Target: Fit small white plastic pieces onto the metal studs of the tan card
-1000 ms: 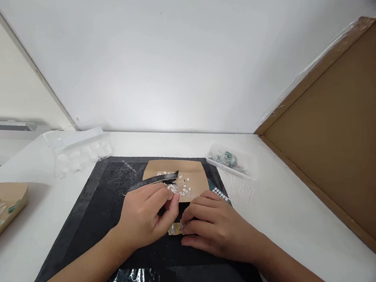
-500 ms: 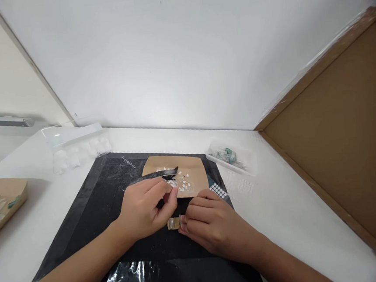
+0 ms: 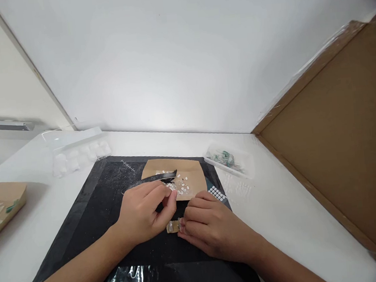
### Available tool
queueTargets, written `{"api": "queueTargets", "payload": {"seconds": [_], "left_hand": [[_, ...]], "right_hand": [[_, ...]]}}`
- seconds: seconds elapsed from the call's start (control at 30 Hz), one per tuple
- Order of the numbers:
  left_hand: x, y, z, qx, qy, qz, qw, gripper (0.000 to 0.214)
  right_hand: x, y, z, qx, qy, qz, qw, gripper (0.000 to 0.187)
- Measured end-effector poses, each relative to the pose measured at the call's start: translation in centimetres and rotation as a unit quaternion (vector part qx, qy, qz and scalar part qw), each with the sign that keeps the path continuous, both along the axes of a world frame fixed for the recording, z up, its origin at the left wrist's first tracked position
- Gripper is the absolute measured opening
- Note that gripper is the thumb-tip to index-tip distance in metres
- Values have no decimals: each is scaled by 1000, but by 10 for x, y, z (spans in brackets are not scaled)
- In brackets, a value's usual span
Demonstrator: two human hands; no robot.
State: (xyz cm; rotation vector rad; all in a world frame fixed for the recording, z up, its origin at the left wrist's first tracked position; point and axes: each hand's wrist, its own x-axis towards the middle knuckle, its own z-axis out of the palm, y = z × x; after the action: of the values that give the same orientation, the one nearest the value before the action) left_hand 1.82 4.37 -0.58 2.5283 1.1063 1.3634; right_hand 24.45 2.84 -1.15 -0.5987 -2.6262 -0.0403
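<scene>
My left hand [image 3: 146, 211] is above the black mat, thumb and forefinger pinched together at the near edge of a brown card tray. Whatever is between those fingertips is too small to make out. A dark curved strip [image 3: 155, 177] shows behind the knuckles and reaches over the tray; its lower side is hidden. My right hand [image 3: 207, 227] is closed on one end of a small tan piece with clear, shiny bits [image 3: 173, 226], low over the mat. The fingers cover the rest of that piece. Small white bits [image 3: 183, 189] lie scattered in the brown card tray [image 3: 193, 169].
A sheet of white dots [image 3: 217, 193] lies by the mat's [image 3: 84, 238] right edge. Behind it is a clear tray [image 3: 229, 161] with greenish plastic scraps. At left stand a clear compartment box [image 3: 80, 157] and another card tray [image 3: 17, 191]. A brown panel [image 3: 335, 132] borders the right.
The view has tilted slightly, so the table things sit a little lower. Both hands keep nearly the same pose, and the tan piece stays in the right hand.
</scene>
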Motion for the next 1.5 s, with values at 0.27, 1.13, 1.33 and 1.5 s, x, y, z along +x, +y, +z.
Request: {"api": "queueTargets", "payload": {"seconds": [0.27,1.13,1.33,1.5], "left_hand": [[-1,0,-2,-2,-5,2,1000,22],[-2,-2,0,2,2,-7,1000,18],[1,-1,4,21,-8,-16,1000,15],[1,-1,4,21,-5,-15,1000,16]], "right_hand": [[4,3,0,-5,18,11,1000,11],[24,13,10,-219,-37,-72,972,10],[22,13,12,-217,-36,-99,971,21],[17,9,7,-173,-44,-101,979,17]]}}
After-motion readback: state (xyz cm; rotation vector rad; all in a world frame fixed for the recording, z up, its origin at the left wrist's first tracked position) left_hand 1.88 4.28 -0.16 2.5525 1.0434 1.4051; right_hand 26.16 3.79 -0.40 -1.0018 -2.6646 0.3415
